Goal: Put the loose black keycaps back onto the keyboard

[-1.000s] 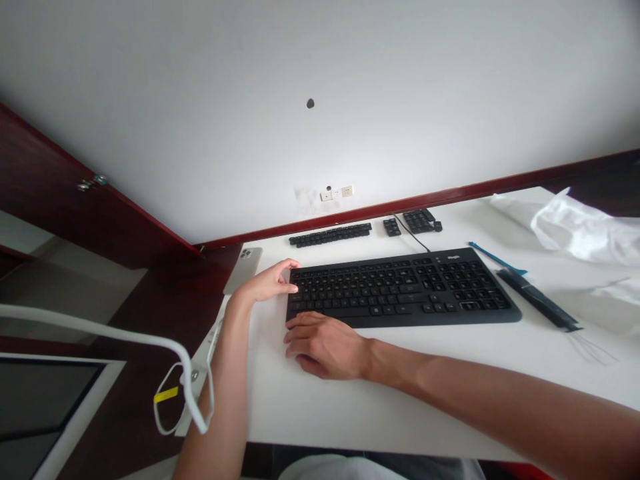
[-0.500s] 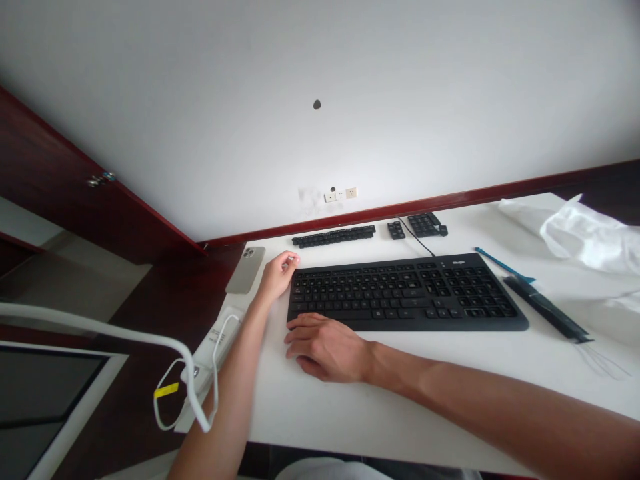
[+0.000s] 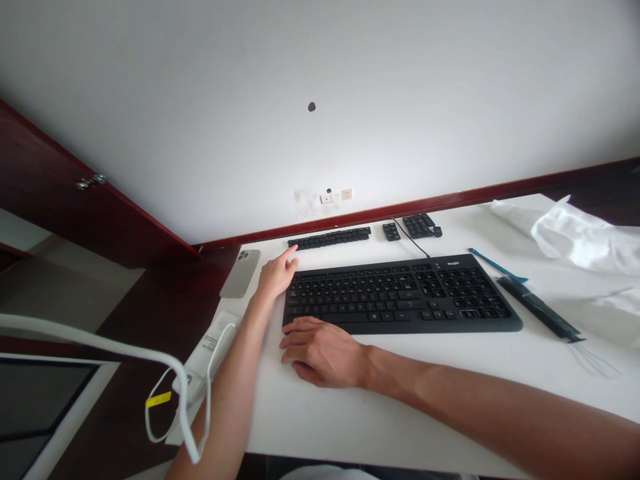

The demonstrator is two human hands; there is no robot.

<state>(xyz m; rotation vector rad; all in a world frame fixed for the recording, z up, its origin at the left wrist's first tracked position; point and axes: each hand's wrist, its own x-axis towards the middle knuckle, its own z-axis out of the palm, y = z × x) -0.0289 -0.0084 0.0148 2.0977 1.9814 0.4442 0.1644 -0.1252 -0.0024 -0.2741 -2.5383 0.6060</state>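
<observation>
A black keyboard (image 3: pixel 400 297) lies on the white table; on its right side many key positions show bare sockets. Loose black keycaps (image 3: pixel 330 238) form a long row behind it. Beside the keyboard's back left corner is my left hand (image 3: pixel 276 275), its index finger stretched out to the left end of that row and its thumb apart; whether the fingertip touches a keycap I cannot tell. My right hand (image 3: pixel 323 351) rests palm down at the front left corner, fingers laid out along the edge with nothing visible in them.
Further keycaps (image 3: pixel 420 225) sit behind the keyboard near its cable. A phone (image 3: pixel 241 273) and a white power strip (image 3: pixel 213 343) with a cable lie left. To the right are a blue pry tool (image 3: pixel 497 265), a black brush-like bundle (image 3: pixel 540 308) and white plastic bags (image 3: pixel 585 233).
My left hand's index finger has stretched out toward the row of loose keycaps, away from the keyboard's corner. My right hand stays at the front left corner. The view has shifted slightly.
</observation>
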